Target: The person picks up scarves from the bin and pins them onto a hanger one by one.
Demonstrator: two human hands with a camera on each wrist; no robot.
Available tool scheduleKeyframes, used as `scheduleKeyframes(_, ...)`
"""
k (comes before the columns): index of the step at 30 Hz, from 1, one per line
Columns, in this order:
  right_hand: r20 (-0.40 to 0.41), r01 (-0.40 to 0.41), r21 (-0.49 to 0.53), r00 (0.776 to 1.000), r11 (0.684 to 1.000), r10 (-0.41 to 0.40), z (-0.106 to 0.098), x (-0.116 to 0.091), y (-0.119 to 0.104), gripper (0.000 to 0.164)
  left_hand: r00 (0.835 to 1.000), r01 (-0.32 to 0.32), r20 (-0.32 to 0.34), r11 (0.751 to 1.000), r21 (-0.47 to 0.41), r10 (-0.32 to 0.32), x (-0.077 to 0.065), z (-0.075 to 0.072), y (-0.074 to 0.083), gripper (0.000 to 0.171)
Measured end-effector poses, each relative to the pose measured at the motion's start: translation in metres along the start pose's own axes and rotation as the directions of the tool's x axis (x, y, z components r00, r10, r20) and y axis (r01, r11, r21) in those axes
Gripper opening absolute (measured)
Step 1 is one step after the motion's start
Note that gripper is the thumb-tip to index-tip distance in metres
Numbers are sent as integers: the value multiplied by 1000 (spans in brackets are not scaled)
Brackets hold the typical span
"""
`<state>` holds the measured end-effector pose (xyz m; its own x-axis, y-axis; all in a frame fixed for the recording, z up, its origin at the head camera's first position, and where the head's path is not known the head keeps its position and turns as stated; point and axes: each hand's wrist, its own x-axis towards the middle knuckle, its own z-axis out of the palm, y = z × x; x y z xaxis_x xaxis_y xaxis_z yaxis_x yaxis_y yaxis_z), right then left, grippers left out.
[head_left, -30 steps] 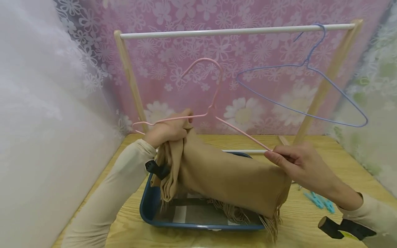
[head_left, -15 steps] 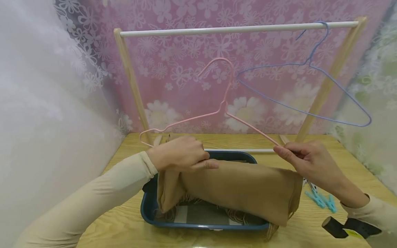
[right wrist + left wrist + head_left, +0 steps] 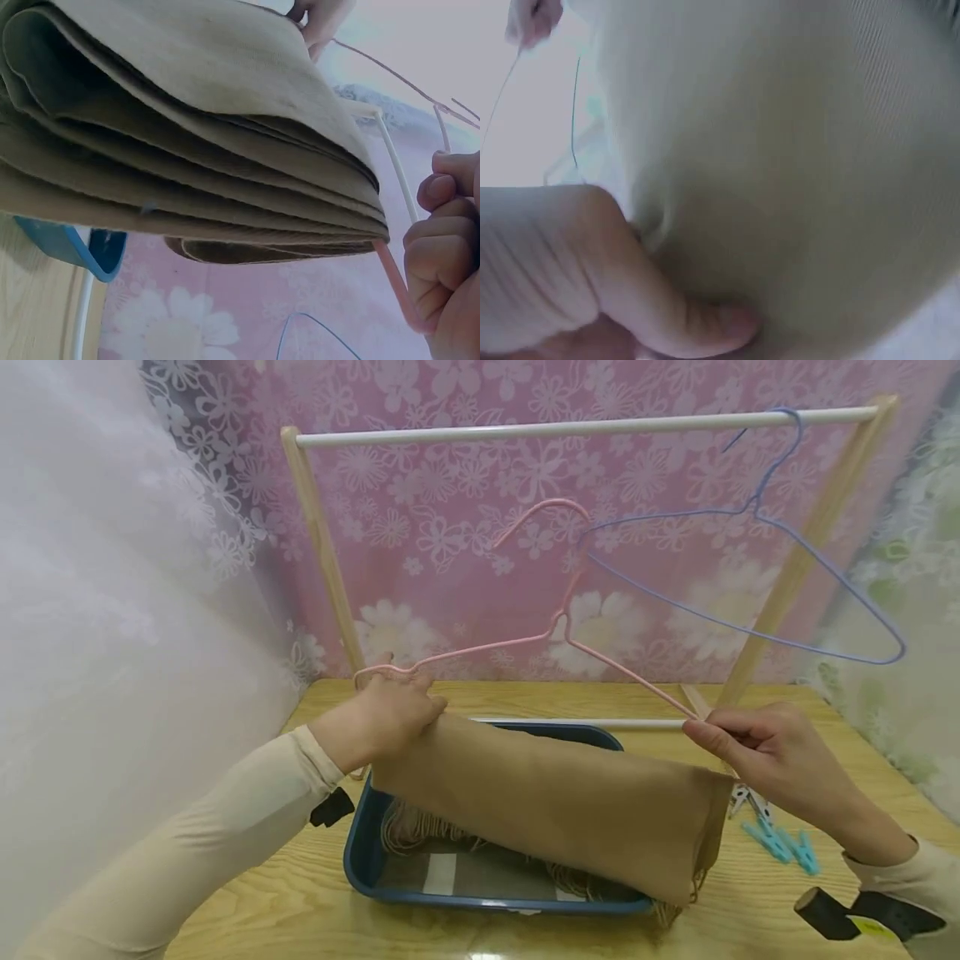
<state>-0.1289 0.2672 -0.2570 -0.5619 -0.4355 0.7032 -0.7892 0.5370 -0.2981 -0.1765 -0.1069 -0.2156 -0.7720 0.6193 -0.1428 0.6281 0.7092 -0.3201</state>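
A folded tan scarf (image 3: 555,802) with fringed ends hangs over the lower part of a pink wire hanger (image 3: 487,646), above a dark blue tub (image 3: 480,906). My left hand (image 3: 382,710) holds the scarf's left end beside the hanger's left tip; in the left wrist view its thumb (image 3: 697,326) presses on the cloth. With my right hand (image 3: 780,768) I grip the right corner of the hanger. The right wrist view shows the scarf's stacked layers (image 3: 225,165) and the curled fingers (image 3: 442,255) round the pink wire. The hanger's bottom bar is mostly hidden by cloth.
Behind stands a wooden rack with a white rod (image 3: 525,432); a blue hanger (image 3: 825,560) hangs at its right. Turquoise clothespins (image 3: 780,843) lie on the wooden table (image 3: 262,893) right of the tub. More fringe (image 3: 412,831) lies in the tub.
The hanger has shifted right and its left side has dropped slightly. My left hand moved down over the cloth, then back to the scarf's left end; the bunched left part now lies flatter.
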Motion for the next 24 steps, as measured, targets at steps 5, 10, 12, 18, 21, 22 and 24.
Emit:
scheduleKeyframes(5,-26,-48,22,998,999,49,-2,3,0,35,879,-246,-420,969,6,226,8,15,44,79)
scheduleKeyframes(10,-72,-62,59,995,996,67,4,12,-7,35,724,-218,-636,963,159,268,38,23,79,21)
scheduleKeyframes(12,-65,-25,54,998,998,28,7,16,-9,36,759,-213,-611,973,92,224,47,22,81,12)
scheduleKeyframes(18,-8,47,12,999,999,-47,9,23,-17,38,867,-194,-497,950,-244,49,58,-7,65,28)
scheduleKeyframes(21,13,95,10,995,995,-95,8,28,-21,35,869,-174,-495,935,-310,-3,61,-27,54,32)
scheduleKeyframes(22,24,105,11,994,994,-105,9,28,-21,35,869,-177,-495,928,-327,-9,62,-32,51,33)
scheduleKeyframes(24,45,114,17,992,993,-115,9,30,-22,34,872,-183,-489,927,-327,0,64,-41,47,34)
